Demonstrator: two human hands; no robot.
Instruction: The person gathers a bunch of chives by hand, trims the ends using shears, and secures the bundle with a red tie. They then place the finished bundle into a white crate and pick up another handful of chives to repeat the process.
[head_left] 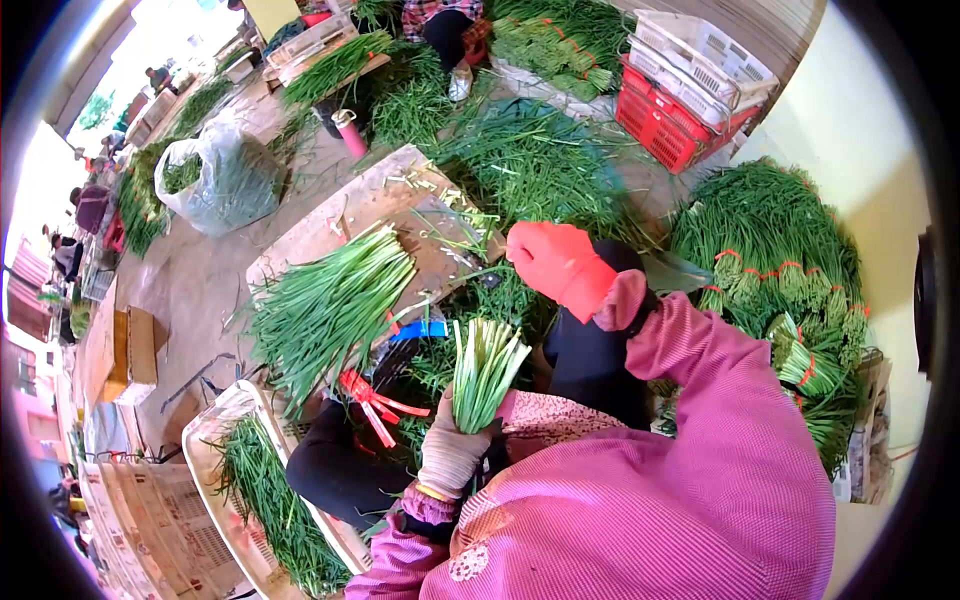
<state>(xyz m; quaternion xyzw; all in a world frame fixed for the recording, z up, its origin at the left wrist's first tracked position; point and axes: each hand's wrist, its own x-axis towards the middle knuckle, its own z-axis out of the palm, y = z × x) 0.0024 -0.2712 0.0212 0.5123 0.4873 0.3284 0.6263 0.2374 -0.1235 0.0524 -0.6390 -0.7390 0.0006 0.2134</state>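
Observation:
My left hand point(455, 450), in a pale knitted glove, is wrapped round a bunch of green stalks point(484, 375) with their whitish ends up, over my lap. My right hand point(560, 262), in an orange-red glove, is raised at the right end of a wooden board point(310, 228). Its fingers look curled, and anything inside them is hidden. A larger pile of green stalks point(335, 295) lies on the board. Red ties point(372, 405) hang at the board's near edge, left of the held bunch, near a blue strip point(418, 330).
Tied bundles point(775, 270) are heaped at the right. Loose greens point(540, 165) cover the floor beyond the board. A red crate point(662, 115), a plastic bag point(225, 180), a pink bottle point(350, 135) and a white basket point(215, 480) stand around. Other people sit farther back.

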